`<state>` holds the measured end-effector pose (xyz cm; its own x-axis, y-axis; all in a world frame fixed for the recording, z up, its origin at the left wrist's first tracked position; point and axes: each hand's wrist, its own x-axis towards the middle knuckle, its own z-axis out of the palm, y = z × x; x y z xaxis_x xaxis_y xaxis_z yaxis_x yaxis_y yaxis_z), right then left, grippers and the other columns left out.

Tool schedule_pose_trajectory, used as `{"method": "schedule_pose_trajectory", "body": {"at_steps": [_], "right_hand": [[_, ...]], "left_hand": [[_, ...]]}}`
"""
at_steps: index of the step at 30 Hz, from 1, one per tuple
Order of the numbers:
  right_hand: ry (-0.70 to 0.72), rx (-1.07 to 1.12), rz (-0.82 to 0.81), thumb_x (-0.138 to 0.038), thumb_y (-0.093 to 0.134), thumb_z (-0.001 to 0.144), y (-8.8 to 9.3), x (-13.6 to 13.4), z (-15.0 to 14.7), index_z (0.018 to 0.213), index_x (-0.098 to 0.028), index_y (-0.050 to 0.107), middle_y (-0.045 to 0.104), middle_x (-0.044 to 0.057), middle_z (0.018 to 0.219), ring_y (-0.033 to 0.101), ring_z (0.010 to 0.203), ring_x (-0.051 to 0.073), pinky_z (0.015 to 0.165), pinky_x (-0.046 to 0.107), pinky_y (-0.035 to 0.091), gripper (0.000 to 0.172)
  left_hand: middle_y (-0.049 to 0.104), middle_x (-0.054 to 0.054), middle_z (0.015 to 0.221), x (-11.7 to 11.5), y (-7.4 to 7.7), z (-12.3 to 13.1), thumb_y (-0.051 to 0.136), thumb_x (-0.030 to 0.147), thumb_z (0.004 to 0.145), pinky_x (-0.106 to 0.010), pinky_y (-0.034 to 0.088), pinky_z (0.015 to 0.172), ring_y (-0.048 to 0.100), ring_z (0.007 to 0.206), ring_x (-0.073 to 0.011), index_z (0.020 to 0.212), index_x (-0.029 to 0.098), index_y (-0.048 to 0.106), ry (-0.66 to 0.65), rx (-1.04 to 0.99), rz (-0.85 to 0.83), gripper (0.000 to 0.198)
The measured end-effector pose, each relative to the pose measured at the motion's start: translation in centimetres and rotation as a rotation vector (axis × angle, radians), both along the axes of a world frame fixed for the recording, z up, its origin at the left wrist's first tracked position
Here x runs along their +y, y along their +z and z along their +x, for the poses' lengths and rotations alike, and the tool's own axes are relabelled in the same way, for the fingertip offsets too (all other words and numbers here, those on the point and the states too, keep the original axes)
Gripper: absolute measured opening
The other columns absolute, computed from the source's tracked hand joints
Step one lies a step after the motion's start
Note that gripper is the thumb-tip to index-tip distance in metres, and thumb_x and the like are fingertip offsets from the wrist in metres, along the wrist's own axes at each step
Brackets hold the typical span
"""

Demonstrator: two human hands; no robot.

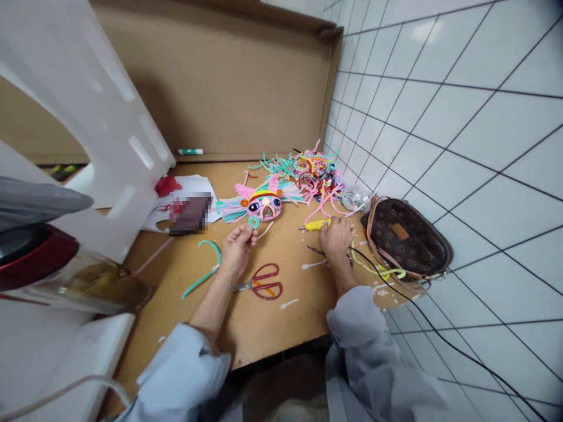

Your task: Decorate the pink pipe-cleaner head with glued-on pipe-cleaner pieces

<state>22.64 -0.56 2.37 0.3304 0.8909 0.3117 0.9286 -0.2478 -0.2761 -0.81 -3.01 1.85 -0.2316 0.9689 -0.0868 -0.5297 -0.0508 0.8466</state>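
Observation:
My left hand [238, 245] pinches a small ring of teal pipe cleaner [253, 222], held just in front of a pipe-cleaner animal face [264, 206]. That face has pink ears, large blue eyes and a yellow-and-red band, with pastel strands fanned out on both sides. My right hand [336, 235] is closed around the back end of a yellow glue gun [316, 225], whose pointed metal tip faces left. A black cord runs from near this hand to the lower right. Between my forearms lie red-handled scissors [266, 282], their blades partly behind my left arm.
A tangled heap of colourful pipe cleaners [317, 173] lies at the back. A brown patterned bag [407, 237] stands by the tiled wall on the right. A bent teal pipe cleaner [215, 258] lies left of my arm. A glass kettle [101, 281] is at far left.

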Motion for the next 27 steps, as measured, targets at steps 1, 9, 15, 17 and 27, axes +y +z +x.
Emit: {"method": "schedule_pose_trajectory", "body": {"at_steps": [1, 9, 15, 17, 27], "right_hand": [[0.039, 0.035, 0.056, -0.023, 0.043, 0.094, -0.1, 0.1, 0.0, 0.117, -0.010, 0.068, 0.068, 0.020, 0.119, 0.058, 0.113, 0.031, 0.096, 0.042, 0.038, 0.036], [0.483, 0.507, 0.366, -0.027, 0.051, 0.091, 0.1, -0.4, -2.9, 0.089, -0.019, 0.070, 0.071, 0.007, 0.087, 0.064, 0.084, 0.020, 0.083, 0.031, 0.050, 0.021], [0.617, 0.644, 0.386, -0.028, 0.058, 0.088, 2.1, 0.0, -5.7, 0.084, -0.020, 0.074, 0.073, 0.004, 0.083, 0.064, 0.075, 0.017, 0.076, 0.030, 0.052, 0.018], [0.621, 0.661, 0.387, -0.027, 0.058, 0.088, 2.8, 0.6, -6.3, 0.085, -0.020, 0.074, 0.073, 0.004, 0.085, 0.065, 0.077, 0.017, 0.076, 0.029, 0.053, 0.018], [0.667, 0.271, 0.580, -0.023, 0.054, 0.099, 4.4, 2.5, -8.4, 0.095, -0.021, 0.076, 0.069, 0.008, 0.093, 0.064, 0.089, 0.020, 0.083, 0.031, 0.048, 0.022]], "left_hand": [[0.065, 0.000, 0.061, 0.0, 0.0, 0.0, 0.091, 0.029, 0.059, -0.016, 0.040, 0.049, 0.053, 0.052, -0.0057, 0.068, 0.015, 0.068, -0.003, 0.009, 0.004, 0.029], [0.064, 0.000, 0.063, 0.0, -0.1, 0.5, 0.089, 0.046, 0.064, -0.020, 0.039, 0.055, 0.050, 0.054, -0.0071, 0.070, 0.015, 0.068, 0.040, 0.272, 0.081, 0.038], [0.056, 0.002, 0.056, 1.6, 1.4, 1.0, 0.085, 0.048, 0.070, -0.022, 0.036, 0.054, 0.046, 0.052, -0.0083, 0.063, 0.017, 0.062, 0.055, 0.363, 0.153, 0.039], [0.056, 0.002, 0.056, 2.6, 2.3, 1.3, 0.082, 0.045, 0.074, -0.022, 0.035, 0.054, 0.045, 0.052, -0.0087, 0.063, 0.017, 0.062, 0.078, 0.410, 0.208, 0.036], [0.055, 0.003, 0.059, 4.9, 4.5, 1.6, 0.074, 0.036, 0.081, -0.023, 0.038, 0.058, 0.045, 0.056, -0.0102, 0.065, 0.018, 0.061, 0.184, 0.581, 0.273, 0.028]]}}
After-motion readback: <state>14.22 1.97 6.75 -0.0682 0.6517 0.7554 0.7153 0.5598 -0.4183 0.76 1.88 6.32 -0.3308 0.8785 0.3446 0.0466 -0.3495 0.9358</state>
